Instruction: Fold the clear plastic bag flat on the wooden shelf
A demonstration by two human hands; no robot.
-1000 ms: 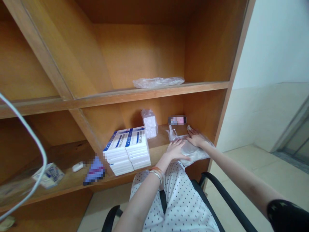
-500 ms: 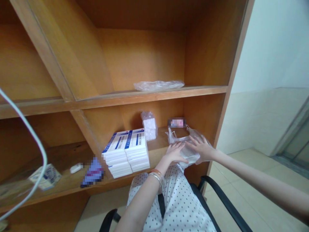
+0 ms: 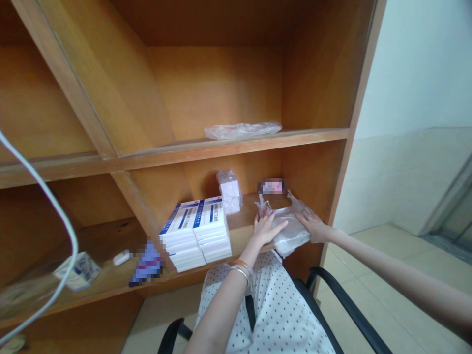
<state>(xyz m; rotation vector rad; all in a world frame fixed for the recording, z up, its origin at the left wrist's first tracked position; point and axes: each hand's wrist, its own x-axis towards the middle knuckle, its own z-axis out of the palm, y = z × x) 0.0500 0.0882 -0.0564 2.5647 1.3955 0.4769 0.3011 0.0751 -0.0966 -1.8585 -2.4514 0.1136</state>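
Note:
A clear plastic bag [image 3: 289,232] lies crumpled across the front edge of the wooden shelf [image 3: 243,221], with its handles or loose corners sticking up at the back. My left hand [image 3: 267,228] rests flat on the bag's left part, fingers extended. My right hand [image 3: 311,226] presses on its right end, and neither hand grips it. To the left of my left hand stands a stack of white boxes with blue stripes [image 3: 195,233]. Behind the bag are a plastic-wrapped white package [image 3: 230,192] and a blurred pink item [image 3: 272,186].
A crumpled plastic bag [image 3: 242,130] lies on the upper shelf. Farther left on the lower shelf are a small white box [image 3: 78,271], a blurred blue item [image 3: 148,264] and a white cable [image 3: 59,221]. Below me are a polka-dot garment [image 3: 265,314] and a black chair armrest [image 3: 342,300].
My hands have spread apart along the bag, with my right hand sliding right towards its end. The bag looks a little flatter. The view has shifted slightly.

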